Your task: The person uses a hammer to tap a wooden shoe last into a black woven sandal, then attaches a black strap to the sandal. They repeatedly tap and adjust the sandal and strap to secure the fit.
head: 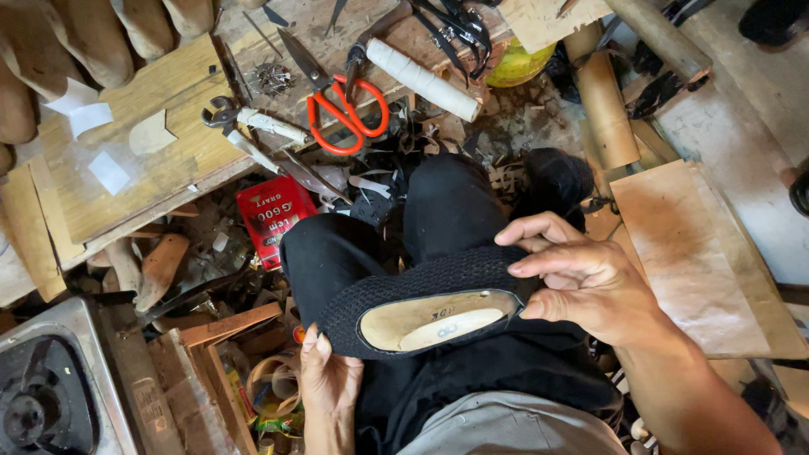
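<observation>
Both hands' fingers [539, 268] around black shoe [421, 291]

Wooden workbench [168, 101] bears orange-handled scissors [341, 105]; pincers [253, 126]; white roll [421, 77].

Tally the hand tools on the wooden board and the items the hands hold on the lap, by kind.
Orange-handled scissors: 1
Pincers: 1
Black knitted shoe, held by the left hand and the right hand: 1
Total: 3
</observation>
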`<state>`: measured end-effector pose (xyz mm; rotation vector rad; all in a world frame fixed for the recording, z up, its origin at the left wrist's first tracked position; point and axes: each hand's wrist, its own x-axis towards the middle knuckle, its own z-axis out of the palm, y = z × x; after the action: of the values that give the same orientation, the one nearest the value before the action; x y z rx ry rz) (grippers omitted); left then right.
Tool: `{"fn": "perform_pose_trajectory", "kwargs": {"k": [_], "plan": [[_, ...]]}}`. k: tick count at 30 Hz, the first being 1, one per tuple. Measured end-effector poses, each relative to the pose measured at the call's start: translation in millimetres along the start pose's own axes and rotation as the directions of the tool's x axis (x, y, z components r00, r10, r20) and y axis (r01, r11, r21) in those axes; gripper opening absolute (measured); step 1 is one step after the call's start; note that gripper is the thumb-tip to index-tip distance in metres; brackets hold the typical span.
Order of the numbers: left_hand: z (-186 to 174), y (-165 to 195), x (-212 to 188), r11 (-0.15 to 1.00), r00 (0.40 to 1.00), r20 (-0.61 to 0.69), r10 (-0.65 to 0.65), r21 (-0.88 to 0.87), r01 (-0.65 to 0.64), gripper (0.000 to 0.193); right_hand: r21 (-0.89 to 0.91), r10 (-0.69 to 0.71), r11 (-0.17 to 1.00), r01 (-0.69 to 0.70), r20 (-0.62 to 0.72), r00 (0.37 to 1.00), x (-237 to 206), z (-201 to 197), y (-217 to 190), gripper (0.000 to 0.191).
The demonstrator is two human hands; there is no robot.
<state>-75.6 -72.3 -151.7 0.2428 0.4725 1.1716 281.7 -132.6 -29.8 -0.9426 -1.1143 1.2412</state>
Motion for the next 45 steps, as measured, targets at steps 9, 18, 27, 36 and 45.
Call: {"fn": "perform_pose_trajectory", "kwargs": {"k": [9, 18, 27, 36, 45], "plan": [[-2.0, -7.6, 1.4, 1.0, 0.997, -0.074, 0.01, -0.011, -0.011, 0.015, -0.004, -0.031, 1.0, 0.031, -0.032, 0.999, 1.7, -4.8, 4.3, 0.042], [6.3, -3.7, 7.1, 0.999, 1.0, -0.022, 0.021, 0.036, -0.02, 0.004, 0.123, -0.058, 0.99, 0.063, -0.043, 0.997, 3.3, -12.8, 14.8, 0.025], [13.1, -6.7, 7.9, 0.999, 0.998, -0.063, 0.031, 0.02, -0.03, 0.007, 0.488, 0.243, 0.857, -0.166, -0.098, 0.965, 10.0, -46.0, 44.5, 0.024], [26.8, -10.8, 22.5, 0.982, 0.985, -0.081, 0.151, 0.123, -0.141, 0.019, 0.452, 0.451, 0.847, -0.279, -0.333, 0.828, 38.1, -55.7, 79.3, 0.032], [23.5, -26.1, 29.9, 0.911, 0.929, -0.264, 0.259, 0.386, -0.144, 0.022, -0.826, -0.492, 0.524, 0.207, -0.095, 0.865, 14.0, 54.5, 49.2, 0.012]]}}
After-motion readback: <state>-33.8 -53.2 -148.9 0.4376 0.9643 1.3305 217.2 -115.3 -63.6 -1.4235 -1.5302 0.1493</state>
